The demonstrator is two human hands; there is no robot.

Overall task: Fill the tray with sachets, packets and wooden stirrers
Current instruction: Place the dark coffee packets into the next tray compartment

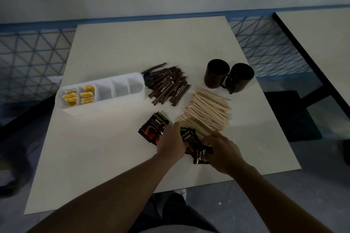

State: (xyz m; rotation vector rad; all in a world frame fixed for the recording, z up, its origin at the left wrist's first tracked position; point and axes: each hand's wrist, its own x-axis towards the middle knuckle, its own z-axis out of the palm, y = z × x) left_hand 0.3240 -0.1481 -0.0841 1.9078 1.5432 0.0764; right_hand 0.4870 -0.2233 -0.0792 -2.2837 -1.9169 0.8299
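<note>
1. I read the step in hand as gathering the black coffee packets (192,143) at the near edge of the desk (106,149). They are bunched between my two hands.
2. My right hand (221,149) is curled round the near end of that bunch and pinches several packets. My left hand (171,142) lies against the bunch's left side with its fingers pointing down; I cannot tell whether it grips or only steadies.
3. A second stack of packets (153,128) lies just left of my left hand, untouched.
4. The tray (106,100) sits well apart at the far left. Yellow sachets (78,95) fill its two leftmost compartments, and the three to the right are bare.
5. Brown sugar sticks (168,86) lie heaped just right of the tray, and the wooden stirrers (208,111) are piled nearer me. Two mugs (228,76) stand beyond.
6. The next move, as I judge it, calls for squaring the bunch, lifting it clear of the stirrers and carrying it left to a bare compartment.
</note>
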